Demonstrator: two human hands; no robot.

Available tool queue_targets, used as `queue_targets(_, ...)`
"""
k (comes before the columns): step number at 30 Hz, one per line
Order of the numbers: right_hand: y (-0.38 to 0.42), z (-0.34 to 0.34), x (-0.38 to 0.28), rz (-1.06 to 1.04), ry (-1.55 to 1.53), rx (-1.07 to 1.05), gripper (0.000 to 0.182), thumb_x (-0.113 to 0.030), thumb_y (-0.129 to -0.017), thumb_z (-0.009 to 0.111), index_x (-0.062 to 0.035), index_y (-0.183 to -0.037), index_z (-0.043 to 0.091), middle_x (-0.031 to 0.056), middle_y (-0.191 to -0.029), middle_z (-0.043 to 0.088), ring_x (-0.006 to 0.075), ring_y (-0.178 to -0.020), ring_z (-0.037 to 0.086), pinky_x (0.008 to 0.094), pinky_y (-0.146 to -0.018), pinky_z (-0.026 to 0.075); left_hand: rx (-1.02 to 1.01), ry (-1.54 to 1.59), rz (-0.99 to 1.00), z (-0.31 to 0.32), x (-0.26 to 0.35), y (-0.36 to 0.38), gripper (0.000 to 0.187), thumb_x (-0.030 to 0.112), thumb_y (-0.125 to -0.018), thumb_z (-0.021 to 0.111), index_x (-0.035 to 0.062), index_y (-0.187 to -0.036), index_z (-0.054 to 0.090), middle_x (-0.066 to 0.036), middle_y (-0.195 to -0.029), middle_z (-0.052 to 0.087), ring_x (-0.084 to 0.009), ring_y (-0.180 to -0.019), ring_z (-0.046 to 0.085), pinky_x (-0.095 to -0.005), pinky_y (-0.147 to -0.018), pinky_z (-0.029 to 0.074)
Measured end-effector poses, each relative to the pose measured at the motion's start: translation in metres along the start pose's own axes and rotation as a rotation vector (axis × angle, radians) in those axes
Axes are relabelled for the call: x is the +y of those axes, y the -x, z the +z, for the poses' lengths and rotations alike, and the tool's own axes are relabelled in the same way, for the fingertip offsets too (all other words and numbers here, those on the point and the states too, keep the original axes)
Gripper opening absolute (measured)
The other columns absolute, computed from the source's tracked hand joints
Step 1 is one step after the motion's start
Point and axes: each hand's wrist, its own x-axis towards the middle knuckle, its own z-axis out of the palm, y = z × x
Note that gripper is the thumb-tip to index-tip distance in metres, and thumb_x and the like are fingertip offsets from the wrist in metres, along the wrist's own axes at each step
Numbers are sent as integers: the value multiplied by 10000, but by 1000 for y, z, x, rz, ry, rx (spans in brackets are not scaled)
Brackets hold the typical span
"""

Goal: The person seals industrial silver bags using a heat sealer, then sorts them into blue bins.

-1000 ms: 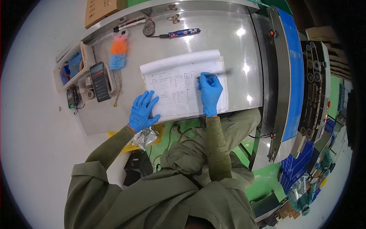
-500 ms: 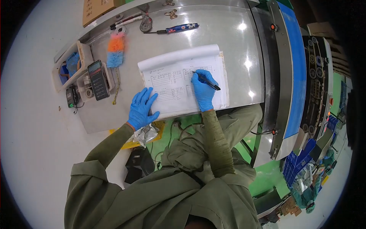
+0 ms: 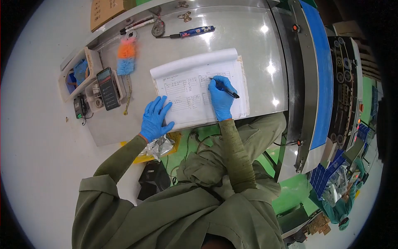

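A pad of printed forms (image 3: 186, 89) lies on the metal table, its top sheets rolled back at the far edge. My right hand (image 3: 222, 97), in a blue glove, is closed around a black pen (image 3: 228, 89). The pen's tip rests on or just over the upper right form box. My left hand (image 3: 155, 119), gloved too, lies with fingers spread on the lower left corner of the pad. Tables and handwriting show on the sheet, too small to read.
Left of the pad are a phone (image 3: 107, 89), a plastic bin (image 3: 94, 66) and an orange-and-blue duster (image 3: 126, 58). A floral-handled tool (image 3: 197, 31) lies beyond the pad. A blue-edged conveyor (image 3: 317, 79) runs along the right. Another person (image 3: 342, 207) is at the far right.
Both hands stay in nearly the same place, the pen still at the upper right box. The view has shifted very slightly.
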Motion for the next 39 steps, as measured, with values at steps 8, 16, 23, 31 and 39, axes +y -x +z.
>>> queue_targets(8,0,1,3,79,-68,2,105,-74,-823,709,-41,-921,693,42,-756,690,85,-638,613,249,-620,524,22,19,2,-3,2,-2,767,352,-761,746,112,-1436,474,-188,-1529,368,-396,-1413,339,-524,-1145,289)
queue_targets(16,-12,-29,-43,366,-375,-3,35,-45,-891,664,-12,-888,652,48,-701,651,100,-633,620,256,-580,508,-10,-16,-23,-4,4,0,752,355,-782,722,112,-1445,464,-187,-1540,350,-387,-1427,315,-516,-1157,266)
queue_targets(23,-6,-134,-34,214,713,-192,405,-466,-828,687,-70,-749,718,204,-776,683,379,-742,673,486,-683,524,45,-33,-9,-6,20,1,744,317,-770,728,49,-1418,478,-226,-1516,373,-422,-1396,339,-512,-1158,258)
queue_targets(31,89,-149,-16,248,387,48,267,-297,-863,637,-59,-972,586,207,-988,637,405,-862,639,510,-719,505,187,-204,248,8,23,31,726,517,-1017,392,-62,-1455,397,-267,-1534,359,-441,-1408,346,-516,-1149,279)
queue_targets(39,199,-248,-64,95,29,363,262,-311,-916,643,-105,-1079,634,140,-947,680,329,-844,669,404,-740,537,196,-511,267,17,19,36,669,491,-1028,360,23,-1505,338,-245,-1535,355,-404,-1404,357,-513,-1123,344)
